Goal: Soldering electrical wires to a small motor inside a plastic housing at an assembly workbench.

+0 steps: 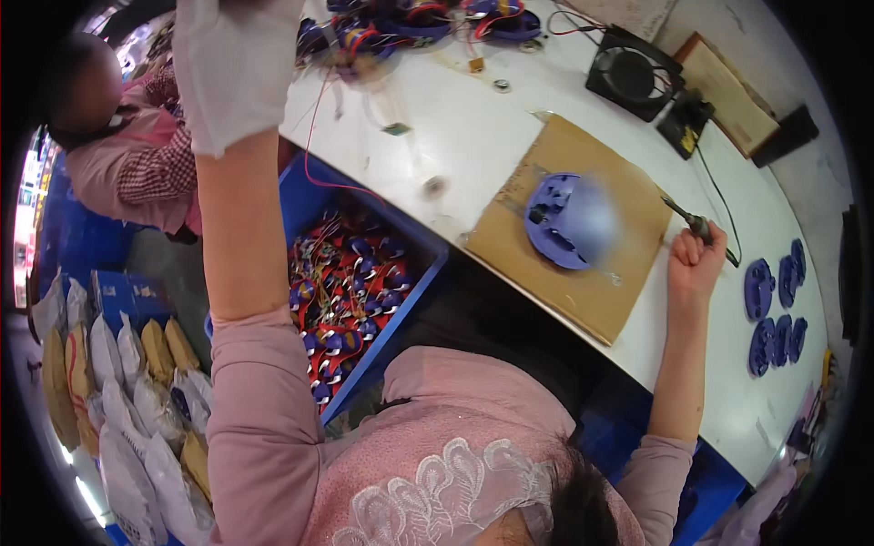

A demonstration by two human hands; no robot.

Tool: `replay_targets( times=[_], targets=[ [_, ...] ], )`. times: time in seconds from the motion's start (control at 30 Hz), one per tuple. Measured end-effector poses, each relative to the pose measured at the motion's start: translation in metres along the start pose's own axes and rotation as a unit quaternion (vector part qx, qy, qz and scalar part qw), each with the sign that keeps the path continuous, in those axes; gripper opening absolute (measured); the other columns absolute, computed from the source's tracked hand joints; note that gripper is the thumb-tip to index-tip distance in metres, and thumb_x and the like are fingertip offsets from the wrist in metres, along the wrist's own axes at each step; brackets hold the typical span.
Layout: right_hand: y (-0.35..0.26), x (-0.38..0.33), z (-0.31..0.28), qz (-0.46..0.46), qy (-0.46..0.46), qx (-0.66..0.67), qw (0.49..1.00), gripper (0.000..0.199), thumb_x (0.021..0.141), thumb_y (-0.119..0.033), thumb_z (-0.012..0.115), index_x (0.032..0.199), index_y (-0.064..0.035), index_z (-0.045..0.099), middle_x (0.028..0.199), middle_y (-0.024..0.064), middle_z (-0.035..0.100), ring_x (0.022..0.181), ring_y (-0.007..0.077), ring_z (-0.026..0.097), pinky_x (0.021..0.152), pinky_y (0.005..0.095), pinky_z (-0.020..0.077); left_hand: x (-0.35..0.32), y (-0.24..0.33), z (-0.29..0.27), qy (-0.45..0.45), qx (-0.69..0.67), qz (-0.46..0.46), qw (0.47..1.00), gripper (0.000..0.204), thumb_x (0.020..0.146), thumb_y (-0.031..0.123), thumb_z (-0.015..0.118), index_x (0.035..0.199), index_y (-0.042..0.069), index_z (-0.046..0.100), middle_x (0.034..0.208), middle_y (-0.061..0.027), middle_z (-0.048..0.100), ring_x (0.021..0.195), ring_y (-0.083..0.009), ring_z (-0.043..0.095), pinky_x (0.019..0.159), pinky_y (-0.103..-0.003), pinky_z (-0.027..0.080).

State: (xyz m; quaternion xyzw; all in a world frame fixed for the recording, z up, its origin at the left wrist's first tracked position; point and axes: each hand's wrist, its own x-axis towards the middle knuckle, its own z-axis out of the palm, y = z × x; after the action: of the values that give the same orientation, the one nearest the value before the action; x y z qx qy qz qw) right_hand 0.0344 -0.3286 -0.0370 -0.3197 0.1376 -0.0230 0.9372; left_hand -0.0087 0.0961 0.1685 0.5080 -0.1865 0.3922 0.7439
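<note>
On cardboard [569, 296] atop the tabletop [410, 168], a purple shell [549, 238], likely light, stiff and best held by its rim, lies near a right hand [699, 257] gripping a soldering iron [696, 226]; the gloved left hand's [238, 68] grip is unclear.

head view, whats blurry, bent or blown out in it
Head view: a hazy pale-blue blur veils the right part of the round purple shell, cause unclear; head view: the white table's wall-side edge bends near the black rim; head view: the bright strip at lower left is blown out.
</note>
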Motion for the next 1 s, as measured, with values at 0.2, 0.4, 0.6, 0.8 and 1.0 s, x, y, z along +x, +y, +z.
replay_targets(
  times=[0.2,0.4,0.6,0.8,1.0],
  targets=[
    [0.001,-0.005,0.009,0.014,0.01,0.0,1.0,0.018,0.084,-0.014,0.052,0.069,-0.005,0.048,0.048,-0.0041,0.033,0.036,0.0059,0.023,0.035,0.021,0.0167,0.034,-0.07,-0.01,-0.011,-0.006,0.006,1.0,0.043,0.09,0.029,0.058,0.118,-0.002,0.047,0.115,-0.016,0.055,0.105,-0.0312,0.055,0.088,-0.045,0.048],
    [-0.003,-0.004,0.005,0.015,0.009,-0.006,1.0,0.018,0.085,-0.015,0.05,0.069,-0.0054,0.048,0.048,-0.0043,0.033,0.036,0.0052,0.023,0.035,0.0206,0.0174,-0.049,-0.109,-0.065,0.074,0.116,-0.089,0.986,0.049,0.085,0.023,0.064,0.122,-0.001,0.043,0.116,-0.0147,0.052,0.101,-0.0264,0.056,0.091,-0.048,0.046],
    [0.0,-0.01,0.01,0.014,-0.003,-0.016,1.0,0.014,0.085,-0.015,0.051,0.075,-0.0045,0.05,0.05,-0.0039,0.031,0.038,0.0058,0.023,0.037,0.0213,0.0187,-0.082,-0.152,-0.149,0.13,0.378,-0.183,0.898,0.058,0.075,0.015,0.074,0.122,-0.002,0.044,0.114,-0.0136,0.053,0.097,-0.0238,0.056,0.089,-0.032,0.045],
    [0.0,-0.021,0.016,-0.021,-0.011,-0.044,0.999,0.015,0.085,-0.016,0.051,0.079,-0.0029,0.053,0.05,-0.004,0.033,0.037,0.0055,0.022,0.037,0.0211,0.0186,-0.109,-0.142,-0.093,0.179,0.681,-0.037,0.709,0.053,0.07,0.013,0.077,0.113,-0.003,0.051,0.114,-0.0136,0.055,0.102,-0.0242,0.053,0.09,-0.033,0.042],
    [0.006,-0.023,0.021,-0.009,-0.037,-0.063,0.997,0.016,0.085,-0.018,0.052,0.081,-0.0028,0.054,0.053,-0.0029,0.038,0.038,0.0054,0.022,0.037,0.0214,0.0194,-0.121,-0.138,0.002,-0.383,0.469,0.139,0.783,0.022,0.067,0.004,0.072,0.085,0.01,0.062,0.093,-0.006,0.058,0.095,-0.0234,0.053,0.082,-0.034,0.045]
  ],
)
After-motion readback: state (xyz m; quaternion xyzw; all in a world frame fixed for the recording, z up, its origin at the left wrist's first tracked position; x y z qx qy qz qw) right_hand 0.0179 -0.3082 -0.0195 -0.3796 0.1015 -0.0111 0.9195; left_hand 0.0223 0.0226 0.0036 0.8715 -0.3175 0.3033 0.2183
